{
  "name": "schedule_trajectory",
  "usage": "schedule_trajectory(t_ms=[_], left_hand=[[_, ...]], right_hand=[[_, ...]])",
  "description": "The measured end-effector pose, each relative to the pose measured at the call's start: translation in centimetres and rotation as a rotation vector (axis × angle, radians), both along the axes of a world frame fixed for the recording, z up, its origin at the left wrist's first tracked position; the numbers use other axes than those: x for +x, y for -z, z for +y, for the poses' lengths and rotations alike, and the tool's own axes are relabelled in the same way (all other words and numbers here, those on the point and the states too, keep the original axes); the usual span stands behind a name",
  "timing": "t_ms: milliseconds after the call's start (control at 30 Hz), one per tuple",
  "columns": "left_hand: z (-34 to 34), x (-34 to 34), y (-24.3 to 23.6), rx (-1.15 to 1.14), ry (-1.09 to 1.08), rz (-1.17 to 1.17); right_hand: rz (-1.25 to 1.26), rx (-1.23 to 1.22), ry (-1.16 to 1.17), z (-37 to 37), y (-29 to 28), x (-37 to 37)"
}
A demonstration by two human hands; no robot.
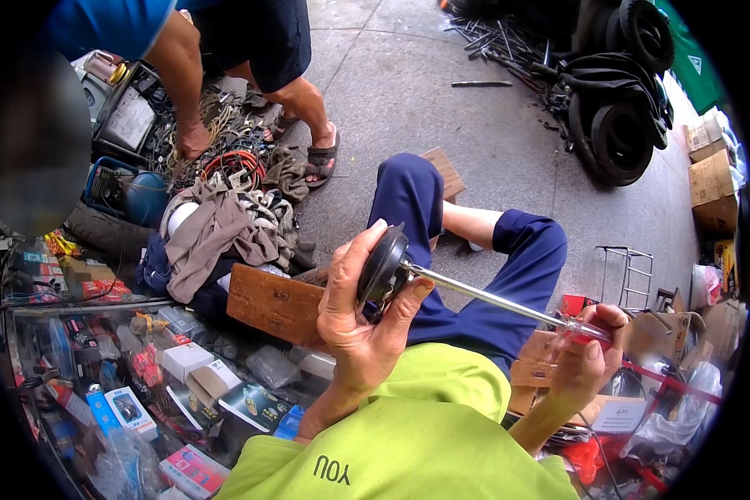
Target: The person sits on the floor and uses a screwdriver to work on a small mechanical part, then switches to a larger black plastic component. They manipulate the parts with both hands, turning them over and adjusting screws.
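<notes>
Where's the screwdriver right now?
In the head view, right of centre: the screwdriver runs across the navy trousers from the right hand to the round black part in the left hand.

We see a short word in dark capitals across the yellow-green shirt (417, 442). A white triangular sign stands on the green panel (690, 65) at upper right. We make out a small triangle mark and fine print, too small to read, on the white label (618, 414) at lower right. Print also covers the pink-and-white box (194, 472), the blue-and-white box (132, 413) and the dark green packet (256, 406), but we cannot make out its wording.
</notes>
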State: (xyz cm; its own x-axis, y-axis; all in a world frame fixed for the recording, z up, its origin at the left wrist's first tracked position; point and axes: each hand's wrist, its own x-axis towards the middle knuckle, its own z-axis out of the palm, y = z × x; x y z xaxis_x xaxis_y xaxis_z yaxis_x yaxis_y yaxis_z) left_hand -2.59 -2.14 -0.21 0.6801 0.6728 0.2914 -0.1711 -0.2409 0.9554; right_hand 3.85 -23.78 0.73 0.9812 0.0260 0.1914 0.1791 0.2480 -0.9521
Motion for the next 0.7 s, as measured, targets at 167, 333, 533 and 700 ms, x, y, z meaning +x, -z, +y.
schedule_trajectory(t_ms=[167, 333, 533, 700], left_hand=[[0.0, -0.1, 0.1, 0.034, -0.015, 0.018], [-0.1, -0.2, -0.1, 0.070, 0.028, 0.064], [-0.3, -0.3, 0.1, 0.122, 0.043, 0.089], [-0.3, -0.2, 0.1, 0.126, 0.048, 0.082]], right_hand=[[0.122, -0.071, 0.031, -1.8, 0.4, 0.2], [0.029, -0.126, 0.058, -1.6, 0.5, 0.2], [-0.007, -0.024, 0.074, -1.2, 0.2, 0.2], [0.137, -0.063, 0.068, -2.7, 0.8, 0.3]])
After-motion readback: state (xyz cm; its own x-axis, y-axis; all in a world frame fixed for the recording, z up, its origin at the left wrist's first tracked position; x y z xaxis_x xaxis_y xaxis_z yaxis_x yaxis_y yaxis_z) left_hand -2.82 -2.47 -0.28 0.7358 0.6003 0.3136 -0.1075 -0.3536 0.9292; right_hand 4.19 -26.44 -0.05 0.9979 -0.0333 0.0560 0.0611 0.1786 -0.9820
